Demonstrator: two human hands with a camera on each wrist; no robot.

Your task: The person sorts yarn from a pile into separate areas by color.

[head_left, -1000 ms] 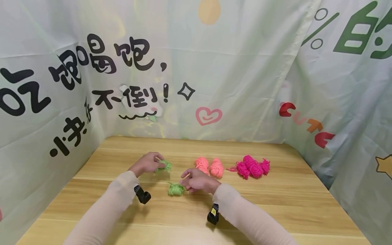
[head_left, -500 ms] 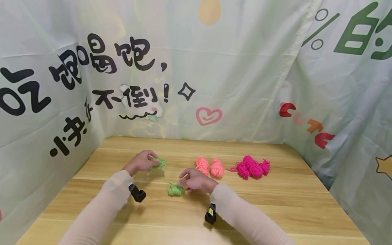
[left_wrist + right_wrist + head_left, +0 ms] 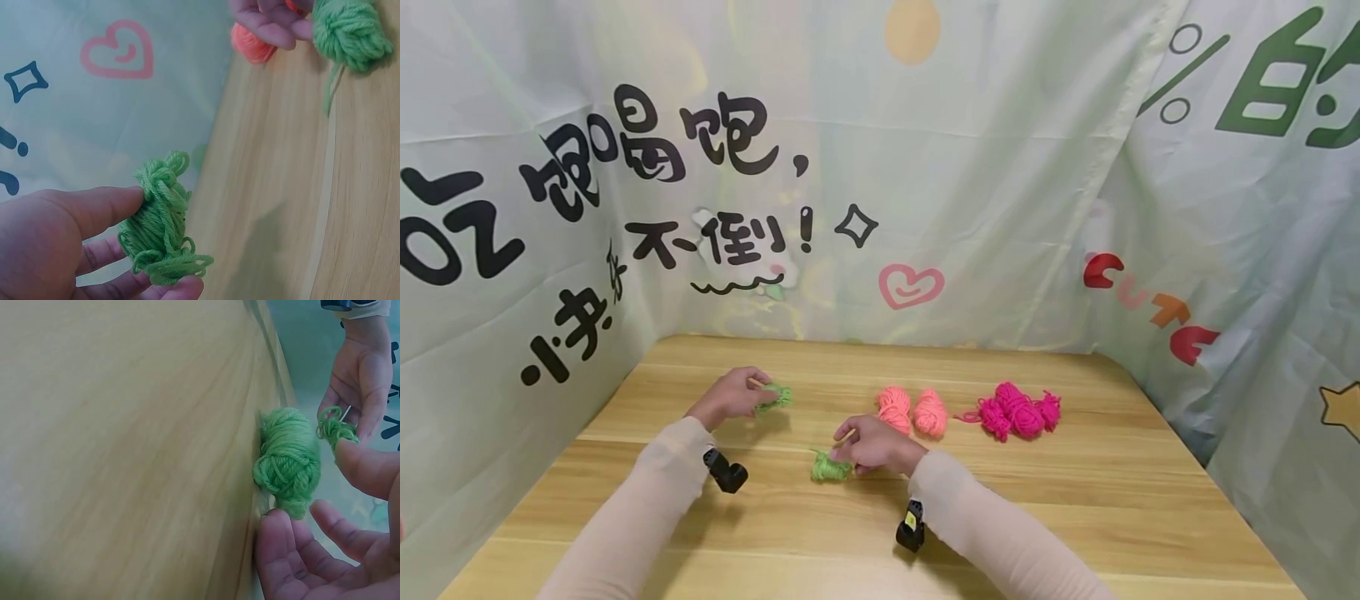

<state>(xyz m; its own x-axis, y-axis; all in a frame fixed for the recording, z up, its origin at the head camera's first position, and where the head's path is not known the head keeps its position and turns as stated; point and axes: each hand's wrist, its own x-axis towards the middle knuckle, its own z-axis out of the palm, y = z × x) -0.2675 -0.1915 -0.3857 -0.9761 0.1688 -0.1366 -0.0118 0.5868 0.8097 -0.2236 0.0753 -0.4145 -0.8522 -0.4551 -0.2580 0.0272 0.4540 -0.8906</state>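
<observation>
My left hand (image 3: 735, 394) pinches a small, loose-ended skein of green yarn (image 3: 164, 219) between thumb and fingers, held above the tabletop on the left. A second green yarn skein (image 3: 830, 467) lies on the wood nearer the front, with a short loose strand at one end. Beside it is my right hand (image 3: 876, 444), its thumb (image 3: 369, 470) and fingers (image 3: 278, 547) spread apart around the skein's near end. Whether those fingertips touch the yarn, I cannot tell.
Two coral yarn skeins (image 3: 931, 413) lie behind my right hand, one partly hidden by it. Farther right sits a cluster of magenta yarn skeins (image 3: 1021, 412). Printed cloth curtains (image 3: 985, 208) enclose the wooden table (image 3: 1075, 517) at the back and sides.
My left hand has moved left, carrying its green skein away from the other one. My right hand has shifted slightly left, closer over the green skein on the table.
</observation>
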